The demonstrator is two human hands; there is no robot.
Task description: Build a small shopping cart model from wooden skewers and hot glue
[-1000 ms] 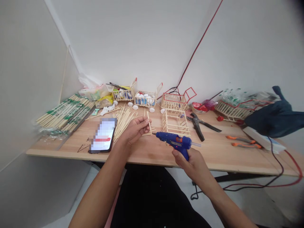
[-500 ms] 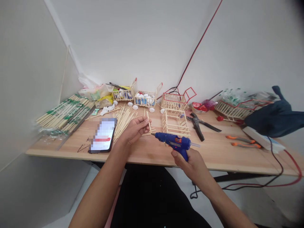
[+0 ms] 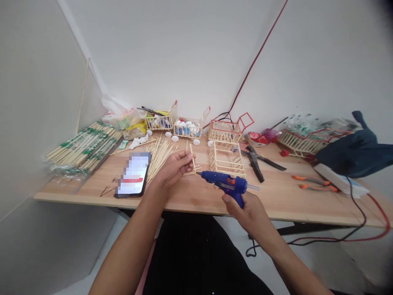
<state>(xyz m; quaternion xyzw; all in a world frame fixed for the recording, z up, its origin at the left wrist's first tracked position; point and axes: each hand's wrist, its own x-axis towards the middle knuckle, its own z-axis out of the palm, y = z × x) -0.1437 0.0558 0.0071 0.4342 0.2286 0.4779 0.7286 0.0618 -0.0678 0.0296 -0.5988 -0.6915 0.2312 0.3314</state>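
Observation:
My right hand (image 3: 244,209) grips the handle of a blue hot glue gun (image 3: 225,184), whose nozzle points left at the base of a thin wooden stick (image 3: 193,159). My left hand (image 3: 173,167) pinches that stick upright over a few sticks lying crossed on the wooden table (image 3: 190,196). Just right of the stick stands an unpainted stick cage (image 3: 227,159).
A phone (image 3: 133,174) lies left of my left hand beside loose sticks (image 3: 159,152) and bundled chopstick packs (image 3: 87,148). Stick baskets with white and blue pieces (image 3: 187,128), a red-trimmed cage (image 3: 229,129), pliers (image 3: 254,164), orange-handled tools (image 3: 315,184) and a dark cloth (image 3: 356,151) line the back and right.
The glue gun nozzle shifted very slightly beside the stick; my left hand keeps its pinch in the same spot.

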